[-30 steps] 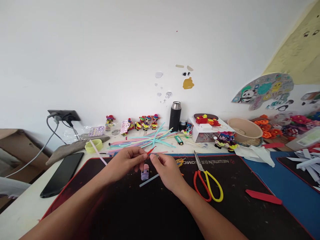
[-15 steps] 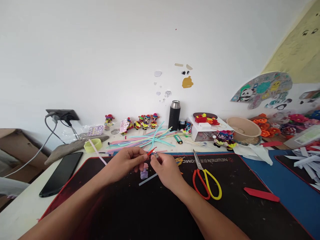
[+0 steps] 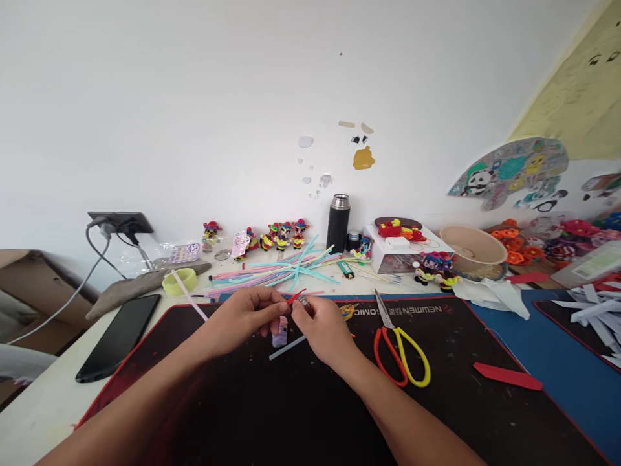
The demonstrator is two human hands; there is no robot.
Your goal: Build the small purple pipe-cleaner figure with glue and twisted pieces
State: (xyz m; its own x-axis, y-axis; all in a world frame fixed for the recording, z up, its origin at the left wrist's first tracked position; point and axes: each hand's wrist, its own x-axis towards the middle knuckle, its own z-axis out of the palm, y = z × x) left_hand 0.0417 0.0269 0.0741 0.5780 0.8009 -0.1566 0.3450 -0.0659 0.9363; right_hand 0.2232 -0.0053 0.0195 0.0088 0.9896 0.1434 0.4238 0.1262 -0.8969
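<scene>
My left hand (image 3: 253,316) pinches a thin red strip (image 3: 294,297) between thumb and fingers, its tip pointing up to the right. Closed around a small shiny metal piece (image 3: 303,301) is my right hand (image 3: 324,327), mostly hiding it, so its kind is unclear. The strip and the metal piece meet or nearly meet between the two hands. Just below them a fuzzy purple piece (image 3: 279,333) lies on the black mat (image 3: 272,414). A pale flat strip (image 3: 287,348) rests beside it, partly behind my right hand.
Scissors (image 3: 394,343) with red and yellow handles lie to the right, with a red strip (image 3: 507,376) beyond. Pastel pipe cleaners (image 3: 295,268), a black flask (image 3: 338,225) and several small figures (image 3: 284,235) line the back. At left are a phone (image 3: 119,338) and a yellow tape roll (image 3: 180,282).
The red strip shows a little more clearly between my fingers, shifted slightly. Both hands stay nearly in place; the whole view has tilted very slightly.
</scene>
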